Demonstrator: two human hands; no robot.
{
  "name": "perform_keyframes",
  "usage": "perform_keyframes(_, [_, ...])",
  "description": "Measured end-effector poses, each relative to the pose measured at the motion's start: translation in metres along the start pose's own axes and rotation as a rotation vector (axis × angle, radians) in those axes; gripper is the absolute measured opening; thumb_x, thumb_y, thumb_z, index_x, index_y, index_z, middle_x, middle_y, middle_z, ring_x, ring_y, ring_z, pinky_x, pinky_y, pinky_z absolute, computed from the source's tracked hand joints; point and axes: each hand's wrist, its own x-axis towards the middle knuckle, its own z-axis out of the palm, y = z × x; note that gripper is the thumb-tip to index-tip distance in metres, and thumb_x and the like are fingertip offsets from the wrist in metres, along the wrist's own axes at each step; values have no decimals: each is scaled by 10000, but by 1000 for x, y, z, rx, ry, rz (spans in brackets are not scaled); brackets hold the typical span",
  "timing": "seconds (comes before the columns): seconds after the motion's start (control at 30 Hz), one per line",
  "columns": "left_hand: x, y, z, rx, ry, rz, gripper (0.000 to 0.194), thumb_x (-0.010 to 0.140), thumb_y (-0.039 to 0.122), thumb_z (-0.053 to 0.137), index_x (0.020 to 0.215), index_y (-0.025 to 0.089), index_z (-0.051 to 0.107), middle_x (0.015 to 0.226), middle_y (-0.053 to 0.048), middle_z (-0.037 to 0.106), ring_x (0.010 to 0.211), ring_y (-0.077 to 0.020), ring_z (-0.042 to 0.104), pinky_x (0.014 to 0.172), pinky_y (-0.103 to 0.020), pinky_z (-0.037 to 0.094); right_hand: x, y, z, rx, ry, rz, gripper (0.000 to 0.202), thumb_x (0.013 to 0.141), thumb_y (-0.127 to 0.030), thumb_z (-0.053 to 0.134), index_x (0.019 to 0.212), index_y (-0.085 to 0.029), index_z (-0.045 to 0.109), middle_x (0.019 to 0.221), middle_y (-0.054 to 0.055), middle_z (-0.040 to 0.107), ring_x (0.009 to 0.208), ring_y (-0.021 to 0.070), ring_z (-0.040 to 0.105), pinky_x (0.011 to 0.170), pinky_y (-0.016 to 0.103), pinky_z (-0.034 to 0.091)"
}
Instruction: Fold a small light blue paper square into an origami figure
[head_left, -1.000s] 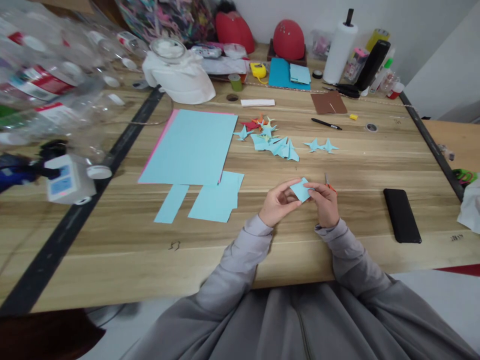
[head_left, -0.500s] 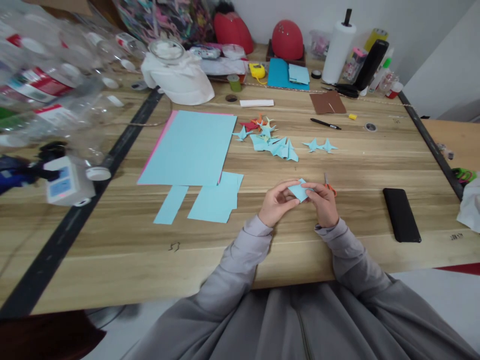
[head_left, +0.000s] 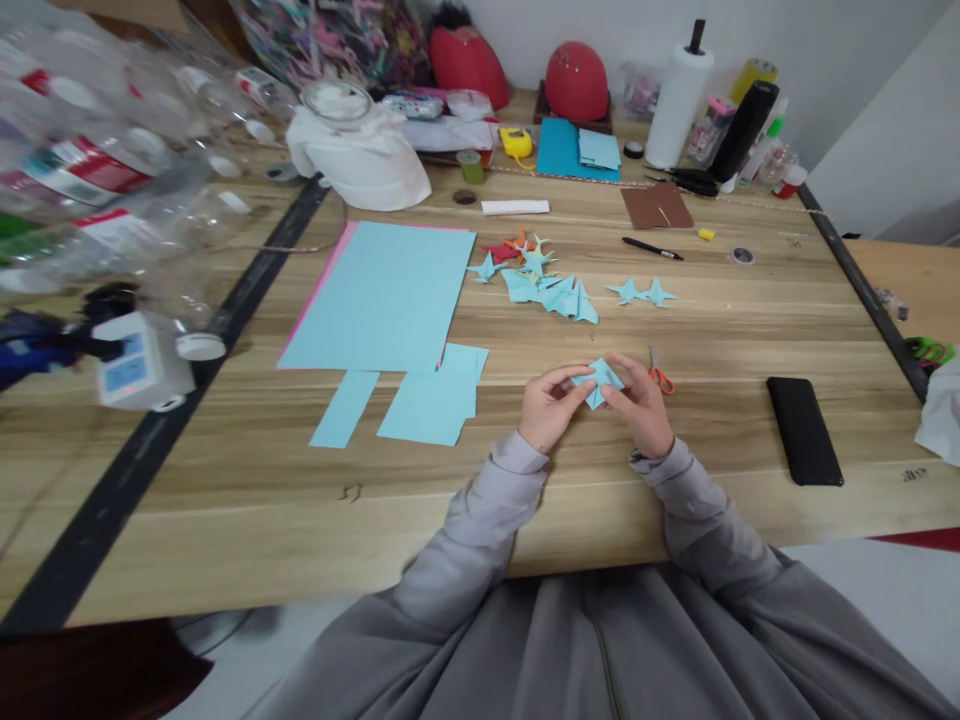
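Note:
Between my two hands is a small folded piece of light blue paper, diamond-shaped with a crease down its lower middle. My left hand pinches its left side, thumb on the front. On the other side my right hand grips it the same way, its thumb near the lower centre. Fingertips behind the paper are hidden. Just right of my right hand lie orange-handled scissors. Beyond the hands are folded blue paper pieces and two blue paper cranes.
Large blue sheets and cut blue pieces lie to the left. A black phone rests at the right. Farther back are a pen, brown paper and a yellow tape measure. Plastic bottles crowd the far left.
The blue paper has been turned or opened out between my fingers, so a wider diamond with a central crease shows. Both thumbs have shifted onto its front.

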Motion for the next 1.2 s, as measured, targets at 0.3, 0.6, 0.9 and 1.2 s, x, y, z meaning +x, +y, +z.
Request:
perform_keyframes(0.3, [-2, -1, -1, 38, -68, -14, 222, 662, 224, 760, 879, 179, 753, 811, -53, 725, 671, -134, 626, 635, -261, 498, 2, 1, -2, -22, 54, -92, 405, 635, -356, 772, 971, -257, 570, 936, 39, 662, 797, 201, 609, 701, 338, 489])
perform_keyframes(0.6, [0, -4, -2, 58, -21, -31, 228, 661, 227, 749, 883, 170, 757, 856, -68, 743, 730, -161, 656, 720, -298, 526, 4, 7, -5, -56, 56, -60, 253, 624, -272, 753, 835, -229, 619, 785, 1, 642, 665, 151, 558, 629, 292, 443])
perform_keyframes(0.9, [1, -5, -2, 83, 33, 44, 106, 639, 214, 742, 737, 177, 754, 875, -75, 753, 763, -158, 673, 683, -263, 520, 5, 11, -7, -126, 81, -125, 145, 626, -291, 760, 722, -208, 692, 804, 21, 681, 722, 153, 609, 649, 277, 473])
perform_keyframes(1.2, [1, -5, 0, 49, 47, 16, 281, 627, 158, 729, 906, 172, 761, 839, -62, 760, 738, -164, 688, 711, -281, 549, 5, 12, -7, -92, 77, -134, 289, 614, -285, 783, 857, -216, 643, 762, 6, 713, 673, 150, 642, 667, 283, 514])
